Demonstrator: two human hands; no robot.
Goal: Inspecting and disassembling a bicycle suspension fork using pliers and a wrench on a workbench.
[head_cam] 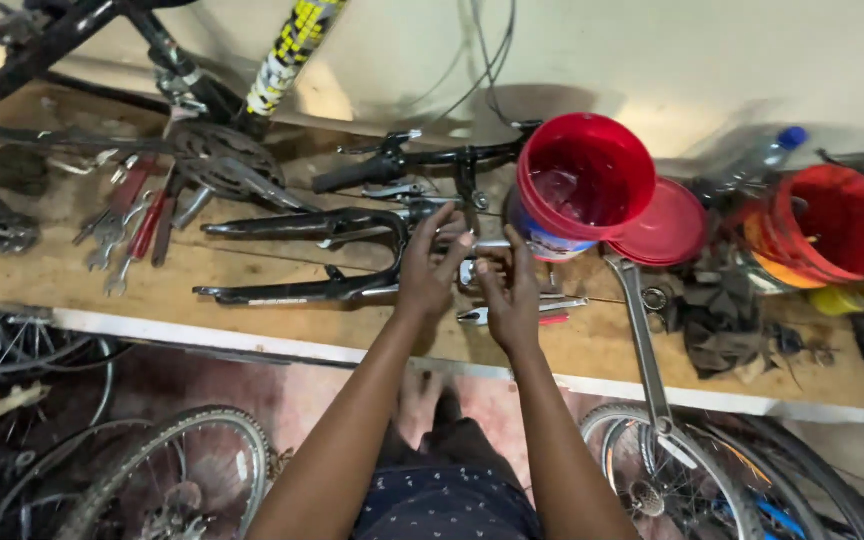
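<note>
Both arms reach out: left hand (430, 268) and right hand (508, 292) pinch a small metal part (468, 272) beside the black bike fork (302, 255), fitting it; next needs careful turning.

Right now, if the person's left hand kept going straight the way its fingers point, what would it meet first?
The left hand points up and away across the bench. First in that line is probably the black handlebar with its stem, just beyond the fingertips; depth is hard to judge from above.
</note>
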